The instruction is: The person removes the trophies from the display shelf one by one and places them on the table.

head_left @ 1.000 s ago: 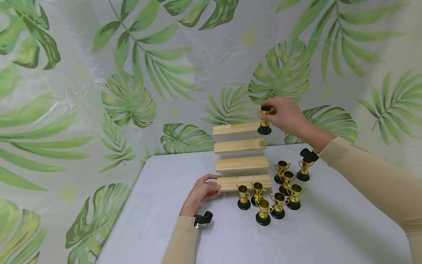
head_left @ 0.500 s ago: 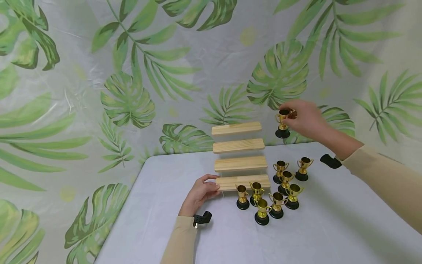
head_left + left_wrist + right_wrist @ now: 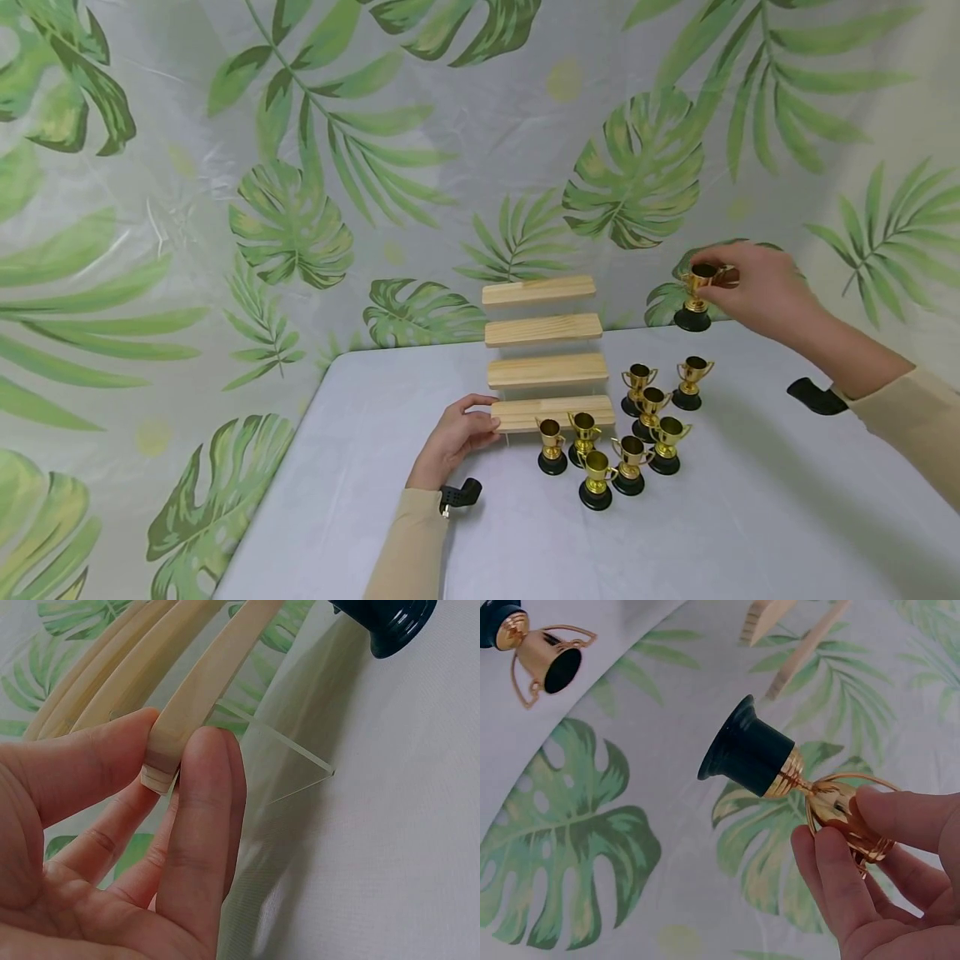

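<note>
My right hand (image 3: 757, 287) pinches a small gold trophy cup (image 3: 697, 287) by its bowl, held up in the air above the back right of the table. In the right wrist view this trophy's black base (image 3: 750, 750) points away from the fingers. At the lower left of a tiered wooden display stand, my left hand (image 3: 459, 433) grips the end of the lowest shelf (image 3: 555, 412). The left wrist view shows thumb and fingers on either side of that board's end (image 3: 169, 742). Several gold trophies with black bases, among them one trophy (image 3: 692, 383) at the back, stand right of and before the stand.
Above the lowest shelf rise the other wooden shelves, up to the top shelf (image 3: 538, 291), all bare. Thin clear supports (image 3: 285, 739) show under the board. A white cloth covers the table (image 3: 375, 467). Behind it hangs a leaf-patterned curtain (image 3: 420, 167).
My right hand has carried the trophy away from the right end of the top shelf, to the right and slightly down in view. My left hand stays on the lowest shelf.
</note>
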Demonstrator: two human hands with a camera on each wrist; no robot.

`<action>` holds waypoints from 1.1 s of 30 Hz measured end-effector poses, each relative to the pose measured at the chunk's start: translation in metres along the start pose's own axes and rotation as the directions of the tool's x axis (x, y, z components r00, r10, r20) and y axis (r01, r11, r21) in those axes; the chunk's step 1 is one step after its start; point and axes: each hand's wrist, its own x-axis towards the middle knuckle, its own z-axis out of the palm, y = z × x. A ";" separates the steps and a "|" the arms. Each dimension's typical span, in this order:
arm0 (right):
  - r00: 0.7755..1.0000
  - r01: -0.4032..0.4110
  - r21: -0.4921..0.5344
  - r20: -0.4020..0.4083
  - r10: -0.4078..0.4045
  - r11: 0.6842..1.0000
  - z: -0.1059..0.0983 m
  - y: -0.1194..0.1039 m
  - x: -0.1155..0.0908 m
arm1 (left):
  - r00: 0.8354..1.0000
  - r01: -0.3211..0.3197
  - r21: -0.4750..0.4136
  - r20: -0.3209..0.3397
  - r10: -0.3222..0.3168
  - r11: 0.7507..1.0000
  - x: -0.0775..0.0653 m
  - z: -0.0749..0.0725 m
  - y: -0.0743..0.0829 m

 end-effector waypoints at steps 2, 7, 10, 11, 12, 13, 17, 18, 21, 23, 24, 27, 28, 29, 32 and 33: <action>1.000 0.003 -0.021 -0.007 -0.003 1.000 -0.002 0.005 -0.007 | 1.000 0.002 -0.002 0.000 -0.002 1.000 0.000 0.001 0.000; 0.999 -0.035 -0.014 -0.005 0.035 0.999 -0.003 0.016 -0.026 | 1.000 0.003 -0.004 -0.002 -0.003 1.000 0.000 0.001 0.000; 0.998 -0.058 -0.010 -0.009 0.057 0.998 0.000 0.023 -0.038 | 1.000 0.006 -0.005 -0.002 -0.006 1.000 0.000 0.001 0.001; 0.998 -0.062 -0.010 -0.011 0.062 0.998 0.002 0.025 -0.042 | 1.000 0.006 -0.005 -0.003 -0.006 1.000 0.000 0.001 0.001; 0.998 -0.065 -0.005 -0.014 0.065 0.998 0.004 0.028 -0.045 | 1.000 0.007 -0.005 -0.004 -0.007 1.000 0.000 0.001 0.001; 0.997 -0.070 -0.009 -0.018 0.070 0.998 0.006 0.030 -0.049 | 1.000 0.003 -0.004 -0.005 -0.003 1.000 0.001 0.001 0.001; 0.996 -0.081 -0.001 -0.023 0.081 0.997 0.014 0.036 -0.062 | 1.000 0.003 -0.013 -0.007 -0.003 1.000 0.001 0.001 0.001; 0.996 -0.083 -0.004 -0.025 0.083 0.997 0.016 0.038 -0.065 | 1.000 0.004 -0.015 -0.007 -0.004 1.000 0.001 0.002 0.001; 0.995 -0.101 0.007 -0.013 0.101 0.995 0.023 0.041 -0.074 | 1.000 0.006 -0.016 -0.008 -0.006 1.000 0.001 0.002 0.001; 0.993 -0.116 0.021 0.000 0.116 0.993 0.029 0.043 -0.078 | 1.000 0.007 -0.017 -0.011 -0.007 1.000 0.001 0.002 0.001; 0.993 -0.120 0.027 0.008 0.120 0.992 0.032 0.045 -0.081 | 1.000 0.007 -0.018 -0.011 -0.007 1.000 0.001 0.002 0.001; 0.991 -0.133 0.034 0.020 0.132 0.991 0.041 0.048 -0.087 | 1.000 0.008 -0.025 -0.012 -0.008 1.000 0.001 0.002 0.001; 0.992 -0.127 0.037 0.020 0.127 0.991 0.044 0.050 -0.089 | 1.000 0.009 -0.029 -0.012 -0.010 1.000 0.002 0.001 0.001; 0.992 -0.129 0.038 0.017 0.128 0.991 0.047 0.051 -0.091 | 1.000 0.011 -0.032 -0.011 -0.011 0.999 0.002 0.001 0.001; 0.993 -0.120 0.043 0.008 0.120 0.992 0.057 0.056 -0.097 | 1.000 0.016 -0.037 -0.010 -0.016 0.999 0.003 0.001 0.000; 0.993 -0.115 0.045 0.006 0.115 0.992 0.061 0.058 -0.099 | 1.000 0.020 -0.040 -0.009 -0.020 0.999 0.004 0.001 0.000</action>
